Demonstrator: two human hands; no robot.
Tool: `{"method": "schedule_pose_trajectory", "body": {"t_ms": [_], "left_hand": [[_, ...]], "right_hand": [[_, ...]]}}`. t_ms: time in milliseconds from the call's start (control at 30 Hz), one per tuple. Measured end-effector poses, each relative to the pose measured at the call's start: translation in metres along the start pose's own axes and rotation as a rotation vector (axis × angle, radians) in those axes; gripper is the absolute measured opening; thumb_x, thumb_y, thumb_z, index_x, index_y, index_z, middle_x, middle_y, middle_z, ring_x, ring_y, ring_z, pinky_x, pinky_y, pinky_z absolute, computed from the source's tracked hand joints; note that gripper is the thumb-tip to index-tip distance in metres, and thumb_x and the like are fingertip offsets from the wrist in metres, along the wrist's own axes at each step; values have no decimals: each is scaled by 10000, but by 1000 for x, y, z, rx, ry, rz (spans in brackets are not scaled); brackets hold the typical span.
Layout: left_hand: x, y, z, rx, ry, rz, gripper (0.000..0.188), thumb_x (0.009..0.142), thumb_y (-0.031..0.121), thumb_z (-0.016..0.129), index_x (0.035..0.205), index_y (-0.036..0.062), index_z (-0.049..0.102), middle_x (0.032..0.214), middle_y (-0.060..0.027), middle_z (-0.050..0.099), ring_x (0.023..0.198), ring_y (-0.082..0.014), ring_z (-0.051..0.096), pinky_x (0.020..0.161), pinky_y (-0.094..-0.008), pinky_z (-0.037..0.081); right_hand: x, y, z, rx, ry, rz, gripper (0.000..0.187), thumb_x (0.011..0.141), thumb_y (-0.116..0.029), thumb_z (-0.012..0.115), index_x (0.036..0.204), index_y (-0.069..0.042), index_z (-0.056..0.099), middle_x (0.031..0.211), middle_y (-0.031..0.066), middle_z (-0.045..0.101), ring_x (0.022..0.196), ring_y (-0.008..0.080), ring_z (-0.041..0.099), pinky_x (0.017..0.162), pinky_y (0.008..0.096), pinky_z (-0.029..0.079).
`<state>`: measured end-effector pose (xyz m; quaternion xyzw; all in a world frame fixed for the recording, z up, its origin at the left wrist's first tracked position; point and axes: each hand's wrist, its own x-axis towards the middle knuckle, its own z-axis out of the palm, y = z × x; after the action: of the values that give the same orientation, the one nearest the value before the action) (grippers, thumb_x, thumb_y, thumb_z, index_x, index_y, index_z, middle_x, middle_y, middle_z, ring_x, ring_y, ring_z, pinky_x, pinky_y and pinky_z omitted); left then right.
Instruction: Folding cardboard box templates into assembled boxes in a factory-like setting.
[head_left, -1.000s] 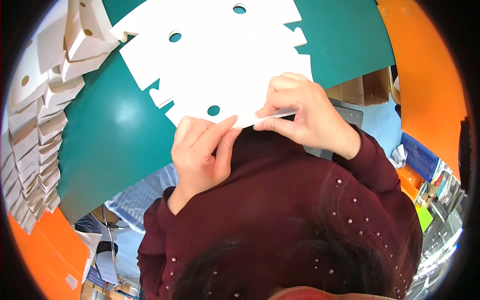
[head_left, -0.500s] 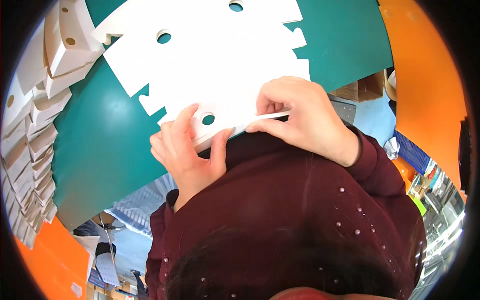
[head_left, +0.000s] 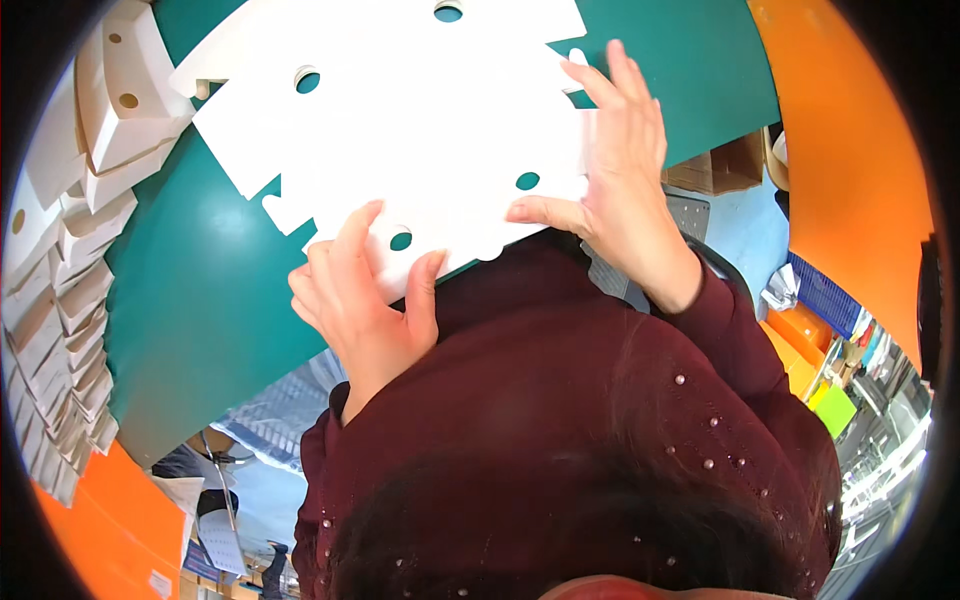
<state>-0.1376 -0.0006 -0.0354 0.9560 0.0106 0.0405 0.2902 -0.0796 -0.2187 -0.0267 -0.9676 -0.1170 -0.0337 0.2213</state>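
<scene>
A white die-cut cardboard box blank (head_left: pixel 420 140) lies before me, with round holes and notched tabs along its sides. At its near left corner, my left hand (head_left: pixel 360 295) grips the edge, with the thumb along the near side and the index finger on the sheet beside a hole. My right hand (head_left: pixel 625 170) is at the right edge with fingers spread; its thumb rests on the blank near the right hole and the fingertips reach past the side tabs. Whether more blanks lie underneath, I cannot tell.
The blank rests on a teal tabletop (head_left: pixel 200 300). Folded white boxes (head_left: pixel 90 235) stand stacked along the left edge. Orange surfaces (head_left: pixel 845 150) flank the table, and a brown cardboard box (head_left: pixel 728 168) sits below its right edge.
My right hand has let go of the folded near flap and opened, moving right and away from me. The flap now lies flatter, showing the right hole. The blank has shifted slightly left.
</scene>
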Motion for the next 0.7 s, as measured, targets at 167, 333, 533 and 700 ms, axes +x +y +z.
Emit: {"method": "schedule_pose_trajectory", "body": {"t_ms": [167,333,533,700], "left_hand": [[1,-5,-11,-4,0,111,562,714,283,819,1207,121,605,826,-16,467,810,-221,439,777,-359,326],[14,-21,-30,91,-19,757,363,713,147,759,1057,81,667,712,-10,438,700,-202,485,687,-350,390],[25,39,-5,-205,-176,840,138,769,145,698,799,74,583,651,-44,461,560,-224,523,504,-359,421],[89,70,24,-342,-157,822,312,821,208,690,1070,40,606,973,-131,625,943,-340,596,809,-427,477]], "right_hand": [[-6,-2,-6,53,12,18,1139,577,-505,873,1457,-82,286,1531,294,169,1429,463,141,1141,544,162],[-23,12,-14,102,1,160,896,678,-481,836,1346,-44,431,1528,267,227,1436,431,155,1142,522,196],[49,51,-42,302,-119,115,457,837,-325,738,1085,9,547,979,116,630,891,168,587,804,303,467],[112,65,-57,224,-481,1,363,839,-231,722,1070,2,568,878,62,642,808,120,580,698,280,463]]}}
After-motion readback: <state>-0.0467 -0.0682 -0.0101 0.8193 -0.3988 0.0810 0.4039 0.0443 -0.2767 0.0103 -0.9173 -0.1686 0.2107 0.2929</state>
